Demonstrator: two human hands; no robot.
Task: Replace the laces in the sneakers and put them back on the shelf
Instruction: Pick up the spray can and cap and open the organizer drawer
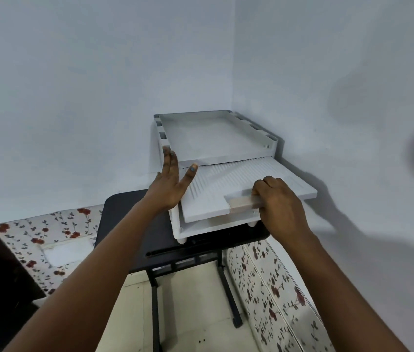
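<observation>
1. Pale, bare walls meet in a corner behind a black desk [129,224].
2. On it stands a white plastic shelf [216,138]; no sneakers in sight.
3. Right hand [277,201] grasps the wooden handle [242,204] of the ribbed sliding tray [239,179], likely pulling.
4. Left hand [169,184], fingers straight and released, steadies the frame's left side.

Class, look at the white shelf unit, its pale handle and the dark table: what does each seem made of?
Shelf unit: probably plastic, matte white, with moulded ribs and slotted rails.
Handle, gripped by the right hand: looks like unfinished light wood, beige and faintly grained.
Table: dark, smooth top, perhaps laminated board; black legs likely metal.
</observation>
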